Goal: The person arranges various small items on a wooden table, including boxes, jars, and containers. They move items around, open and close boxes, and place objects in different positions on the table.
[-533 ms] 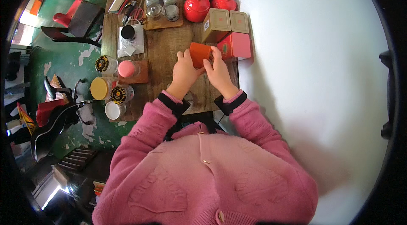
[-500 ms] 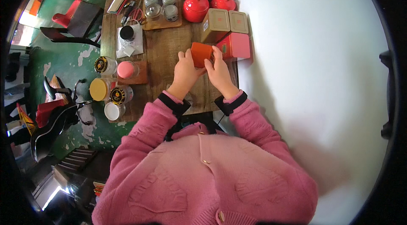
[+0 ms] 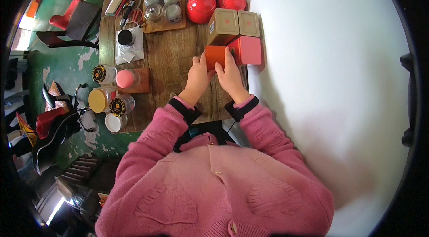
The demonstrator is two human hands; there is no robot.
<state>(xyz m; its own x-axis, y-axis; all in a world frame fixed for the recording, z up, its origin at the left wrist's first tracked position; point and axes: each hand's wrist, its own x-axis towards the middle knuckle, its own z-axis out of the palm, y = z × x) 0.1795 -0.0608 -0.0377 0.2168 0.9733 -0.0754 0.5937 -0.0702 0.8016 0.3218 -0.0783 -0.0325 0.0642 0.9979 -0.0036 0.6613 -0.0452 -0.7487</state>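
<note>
My left hand (image 3: 198,77) and my right hand (image 3: 228,76) both grip a small orange box (image 3: 216,55), one on each side, above the wooden table's right part. The box is just in front of a red square tin with a pink top (image 3: 250,50). Behind that stand two beige-gold square tins (image 3: 223,25) (image 3: 248,24) and two red round lidded jars (image 3: 200,9) (image 3: 231,1).
Several jars with coloured lids (image 3: 98,100) cluster at the table's front left. A tray (image 3: 161,26) of several small lidded cups stands at the back, left of it pens (image 3: 128,11) and a black-lidded jar (image 3: 126,37). A white wall-like surface (image 3: 326,94) borders the right.
My hands and the orange box have shifted slightly to the right, toward the red tin. The view of the table has slid a little leftward.
</note>
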